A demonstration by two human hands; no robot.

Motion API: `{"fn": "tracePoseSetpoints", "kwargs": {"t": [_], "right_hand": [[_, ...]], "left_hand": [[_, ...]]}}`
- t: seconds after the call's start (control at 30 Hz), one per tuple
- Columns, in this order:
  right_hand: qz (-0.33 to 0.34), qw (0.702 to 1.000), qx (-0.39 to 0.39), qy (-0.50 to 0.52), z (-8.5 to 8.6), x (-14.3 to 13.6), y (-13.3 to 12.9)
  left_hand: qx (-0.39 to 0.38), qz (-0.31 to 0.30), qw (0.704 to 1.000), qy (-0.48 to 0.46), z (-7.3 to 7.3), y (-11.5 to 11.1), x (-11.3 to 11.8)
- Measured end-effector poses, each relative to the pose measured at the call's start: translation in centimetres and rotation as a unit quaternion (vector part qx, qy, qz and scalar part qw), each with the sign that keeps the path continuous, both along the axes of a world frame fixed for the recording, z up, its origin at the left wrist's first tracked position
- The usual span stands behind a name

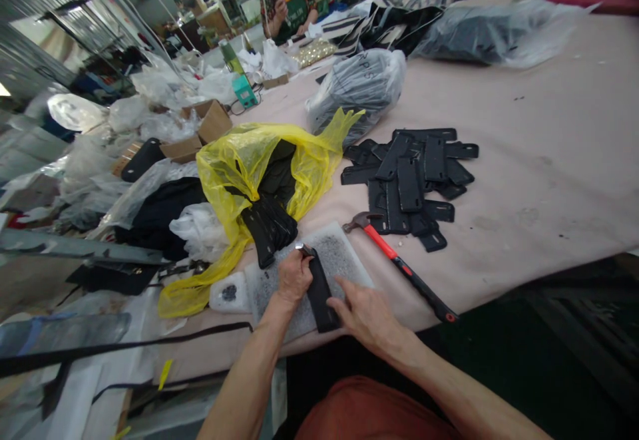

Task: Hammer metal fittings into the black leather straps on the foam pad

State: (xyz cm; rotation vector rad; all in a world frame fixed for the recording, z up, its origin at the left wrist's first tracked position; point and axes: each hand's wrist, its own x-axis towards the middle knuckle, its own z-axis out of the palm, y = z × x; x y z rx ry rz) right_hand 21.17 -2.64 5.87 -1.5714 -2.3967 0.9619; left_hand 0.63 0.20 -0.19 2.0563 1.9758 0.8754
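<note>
My left hand point(294, 277) is closed round a short metal punch point(303, 249), its shiny end showing above the fingers. That fist rests at the upper left edge of a flat black strip point(322, 297), which lies on a scuffed white board point(344, 253). To the strip's right, my right hand point(369, 312) is open, thumb and forefinger apart, with the thumb tip close to the strip's edge. I cannot tell whether it touches. A claw hammer point(399, 263) with a red and black handle lies right of the board, its head at the board's corner.
A loose pile of black slotted pieces point(411, 184) lies beyond the hammer. Behind the board, a yellow plastic bag point(239, 154) holds more black pieces point(269, 223). Farther back are a wrapped grey bundle point(359, 84) and a person point(289, 4) at the table's far end.
</note>
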Motion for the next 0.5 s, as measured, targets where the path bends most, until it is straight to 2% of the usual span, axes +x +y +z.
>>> {"fn": "tracePoseSetpoints", "kwargs": {"t": [0.07, 0.13, 0.23, 0.33, 0.4, 0.43, 0.5], "right_hand": [[-0.059, 0.995, 0.076, -0.021, -0.2, 2.5, 1.9], [-0.105, 0.981, 0.141, -0.083, -0.7, 5.4, 3.8], [-0.113, 0.973, 0.135, -0.15, -1.9, 8.6, 5.7], [-0.11, 0.987, 0.049, -0.111, -3.0, 9.7, 6.1], [-0.151, 0.986, -0.06, -0.026, -3.3, 9.3, 6.0], [-0.179, 0.973, -0.14, 0.036, -3.3, 8.9, 5.8], [-0.225, 0.908, -0.313, 0.167, -3.0, 8.1, 5.4]], "left_hand": [[-0.004, -0.002, 1.0, -0.006, 0.0, 0.0, -0.1], [-0.006, 0.0, 1.0, -0.017, 0.0, 0.0, -0.1], [-0.006, 0.002, 1.0, -0.024, 0.2, 0.0, 0.0], [0.001, -0.007, 1.0, -0.029, 0.4, 0.0, 0.1], [0.012, -0.011, 0.999, -0.037, 0.4, 0.0, 0.1], [0.017, -0.011, 0.999, -0.042, 0.4, 0.0, 0.1], [0.026, -0.012, 0.998, -0.051, 0.3, -0.1, 0.0]]}}
